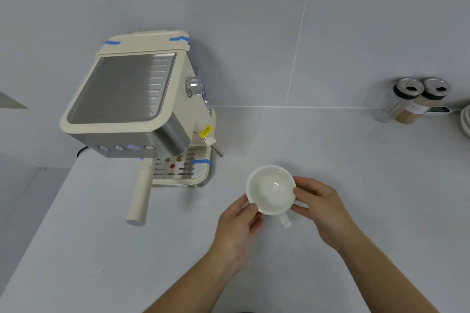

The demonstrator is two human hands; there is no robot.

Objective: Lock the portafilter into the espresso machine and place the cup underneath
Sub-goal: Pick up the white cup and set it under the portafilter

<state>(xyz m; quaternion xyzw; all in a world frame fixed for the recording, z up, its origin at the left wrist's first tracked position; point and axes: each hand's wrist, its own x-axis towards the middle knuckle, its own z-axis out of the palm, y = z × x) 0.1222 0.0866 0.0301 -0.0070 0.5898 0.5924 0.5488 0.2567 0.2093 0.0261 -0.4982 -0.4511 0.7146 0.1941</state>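
Observation:
A cream and steel espresso machine (127,99) stands at the left on the pale counter. The portafilter sits under its front, and its long cream handle (139,198) sticks out toward me. An empty white cup (270,189) is to the right of the machine's drip tray (183,170), its handle pointing toward me. My left hand (237,226) grips the cup's left rim, and my right hand (320,208) grips its right rim. Whether the cup rests on the counter or is just above it, I cannot tell.
Two glass jars with black-rimmed lids (409,99) stand at the back right against the tiled wall. A stack of white plates (465,119) shows at the right edge. The steam wand (216,148) juts from the machine's right side. The counter's left edge (38,231) runs diagonally.

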